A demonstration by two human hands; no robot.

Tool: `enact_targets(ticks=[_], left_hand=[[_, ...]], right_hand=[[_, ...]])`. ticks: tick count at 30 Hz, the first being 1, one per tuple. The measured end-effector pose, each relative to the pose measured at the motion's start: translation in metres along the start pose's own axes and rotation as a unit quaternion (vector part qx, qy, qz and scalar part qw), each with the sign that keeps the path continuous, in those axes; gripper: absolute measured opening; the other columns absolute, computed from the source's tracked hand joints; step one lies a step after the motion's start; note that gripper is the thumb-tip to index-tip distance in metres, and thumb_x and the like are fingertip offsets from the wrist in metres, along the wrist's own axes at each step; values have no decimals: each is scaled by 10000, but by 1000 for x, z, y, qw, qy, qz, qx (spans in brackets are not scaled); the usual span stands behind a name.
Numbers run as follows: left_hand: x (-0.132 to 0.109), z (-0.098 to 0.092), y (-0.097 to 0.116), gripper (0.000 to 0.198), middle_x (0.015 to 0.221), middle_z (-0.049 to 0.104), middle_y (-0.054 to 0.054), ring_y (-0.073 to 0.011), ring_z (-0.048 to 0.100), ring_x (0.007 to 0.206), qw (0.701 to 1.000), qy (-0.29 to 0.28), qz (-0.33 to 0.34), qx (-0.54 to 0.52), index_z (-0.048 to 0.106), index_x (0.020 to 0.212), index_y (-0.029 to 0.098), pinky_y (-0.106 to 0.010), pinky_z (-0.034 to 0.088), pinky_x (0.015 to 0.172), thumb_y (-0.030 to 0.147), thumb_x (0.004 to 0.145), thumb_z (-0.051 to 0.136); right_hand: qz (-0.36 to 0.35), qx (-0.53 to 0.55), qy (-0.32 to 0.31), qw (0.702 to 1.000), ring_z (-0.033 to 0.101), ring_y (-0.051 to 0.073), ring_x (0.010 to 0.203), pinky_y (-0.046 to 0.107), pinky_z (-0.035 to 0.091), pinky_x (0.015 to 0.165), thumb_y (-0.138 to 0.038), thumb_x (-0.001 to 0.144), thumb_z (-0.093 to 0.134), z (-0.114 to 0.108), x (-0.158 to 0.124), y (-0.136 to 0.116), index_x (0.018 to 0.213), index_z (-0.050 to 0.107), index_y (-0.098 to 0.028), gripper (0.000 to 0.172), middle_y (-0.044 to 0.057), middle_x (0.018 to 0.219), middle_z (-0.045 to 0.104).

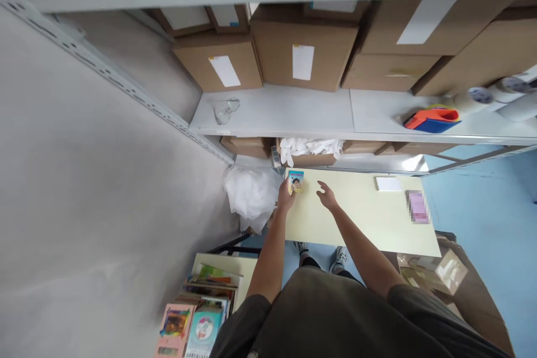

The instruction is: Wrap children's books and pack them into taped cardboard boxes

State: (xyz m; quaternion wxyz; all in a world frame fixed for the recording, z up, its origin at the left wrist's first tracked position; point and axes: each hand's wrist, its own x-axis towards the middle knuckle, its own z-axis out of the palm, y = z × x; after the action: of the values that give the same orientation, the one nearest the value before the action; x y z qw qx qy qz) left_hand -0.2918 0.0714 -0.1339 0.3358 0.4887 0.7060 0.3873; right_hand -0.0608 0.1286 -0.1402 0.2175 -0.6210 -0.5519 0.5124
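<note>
A small blue and yellow book [296,180] with a picture on its cover is held at the left end of the cream table [356,218]. My left hand [286,196] grips it from its lower left side, with the thumb on the cover. To the right, my right hand [327,197] hovers over the table, fingers apart and nothing in them. Farther right on the tabletop lie a white rectangular item [388,184] and a blurred pink item [418,207].
A metal shelf [277,112] behind the table bears cardboard boxes [304,61], glasses [227,111], an orange and blue tape dispenser [434,119] and rolls [476,99]. White plastic wrapping [251,193] bulges at left. Books [203,327] are stacked lower left; an open carton [470,291] stands lower right.
</note>
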Motion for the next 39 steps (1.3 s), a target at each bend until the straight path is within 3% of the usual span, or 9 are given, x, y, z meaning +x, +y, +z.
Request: enact_targets(ticks=[3, 6, 14, 20, 25, 28, 32, 37, 39], left_hand=[[-4, 9, 25, 770, 1602, 548, -138, -336, 435, 1549, 998, -9, 45, 34, 499, 1608, 238, -533, 331, 1315, 243, 864, 696], [-3, 34, 61, 690, 1633, 521, -130, -328, 408, 1575, 994, -29, 89, 49, 529, 1578, 253, -545, 316, 1321, 235, 903, 668], [5, 151, 213, 637, 1636, 531, -125, -303, 465, 1546, 985, -66, 160, 6, 516, 1582, 268, -517, 359, 1303, 316, 968, 682], [25, 224, 318, 673, 1662, 497, -132, -307, 419, 1578, 975, -60, 215, 3, 490, 1609, 257, -519, 340, 1316, 319, 968, 686], [35, 245, 377, 692, 1656, 510, -112, -305, 450, 1558, 973, -26, 228, 7, 490, 1616, 274, -503, 392, 1292, 326, 958, 697], [29, 242, 389, 671, 1656, 515, -101, -298, 463, 1549, 975, -11, 220, 9, 490, 1617, 282, -495, 419, 1272, 343, 973, 668], [14, 223, 372, 667, 1643, 533, -91, -295, 492, 1526, 982, 12, 187, 19, 496, 1613, 308, -496, 449, 1241, 374, 971, 662], [-2, 185, 335, 633, 1582, 596, -98, -297, 550, 1475, 986, 48, 155, 28, 543, 1581, 293, -491, 500, 1190, 376, 961, 638], [-8, 171, 328, 589, 1550, 626, -107, -292, 575, 1450, 987, 53, 150, 24, 574, 1556, 267, -485, 506, 1184, 363, 976, 605]], right_hand=[[-94, -62, 57, 992, 606, 323, 1396, 546, 520, 1157, -285, 876, 601, -56, -17, 8, 1432, 662, -264, 560, 107, 1522, 643], [-148, -109, 128, 975, 597, 321, 1402, 554, 486, 1199, -342, 932, 599, -115, -35, 15, 1431, 663, -245, 512, 121, 1492, 662], [-201, -143, 250, 936, 587, 331, 1405, 545, 501, 1182, -360, 978, 609, -265, -54, 21, 1445, 662, -213, 493, 160, 1486, 657], [-256, -136, 261, 921, 584, 323, 1408, 534, 491, 1189, -316, 978, 610, -357, -25, 2, 1516, 617, -233, 544, 150, 1511, 639], [-301, -177, 253, 902, 530, 330, 1443, 525, 450, 1222, -250, 945, 608, -416, 27, -59, 1559, 583, -208, 616, 153, 1536, 616], [-286, -214, 258, 898, 520, 319, 1436, 479, 441, 1220, -207, 951, 560, -443, 60, -107, 1547, 589, -160, 599, 168, 1517, 628], [-258, -298, 201, 897, 461, 326, 1487, 467, 413, 1209, -240, 940, 612, -460, 90, -153, 1483, 633, -167, 548, 162, 1542, 617], [-192, -408, 132, 883, 543, 352, 1408, 529, 275, 1259, -267, 945, 670, -455, 103, -166, 1436, 645, -150, 506, 206, 1404, 706], [-178, -432, 129, 875, 629, 345, 1302, 486, 305, 1229, -283, 964, 669, -453, 103, -166, 1396, 659, -117, 463, 221, 1308, 748]])
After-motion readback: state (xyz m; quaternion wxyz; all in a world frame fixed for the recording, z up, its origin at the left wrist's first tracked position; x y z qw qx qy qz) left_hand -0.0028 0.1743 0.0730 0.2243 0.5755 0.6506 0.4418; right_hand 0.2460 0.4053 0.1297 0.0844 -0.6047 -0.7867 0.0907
